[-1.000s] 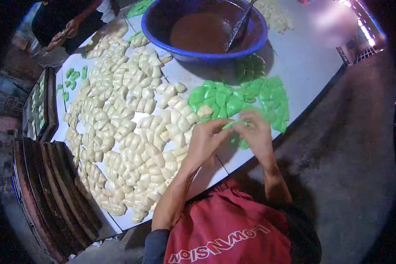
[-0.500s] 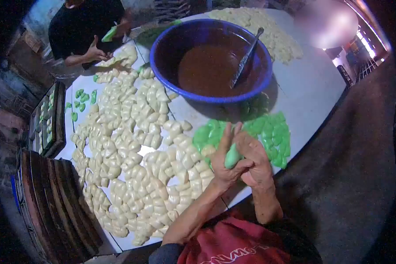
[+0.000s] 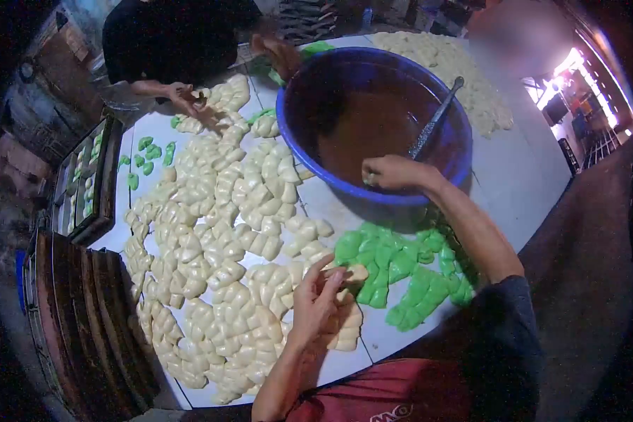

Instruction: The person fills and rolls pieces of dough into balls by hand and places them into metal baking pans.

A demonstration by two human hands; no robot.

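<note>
My left hand (image 3: 315,302) hovers over the near edge of the cream dough pieces (image 3: 250,292), its fingers apart. No piece shows in it, though its palm is partly turned from view. Just beyond its fingertips lie the soft green dough pieces (image 3: 383,253), with a small cream piece among them. My right hand (image 3: 394,173) is inside the near rim of the blue basin (image 3: 344,190), above the brown paste (image 3: 362,123). Its fingers are closed together, and what they hold is too small to make out. A metal spatula (image 3: 435,119) leans in the basin to its right.
Across the table a person in dark clothes (image 3: 169,49) reaches over the dough with both hands. A dark tray (image 3: 84,179) of small pieces and a stack of trays (image 3: 84,316) stand at the left. More cream dough (image 3: 450,67) lies behind the basin.
My hands have parted from around a green piece; the right moved up to the basin, the left dropped toward the cream dough. The other person's hands have lowered. The view has shifted slightly.
</note>
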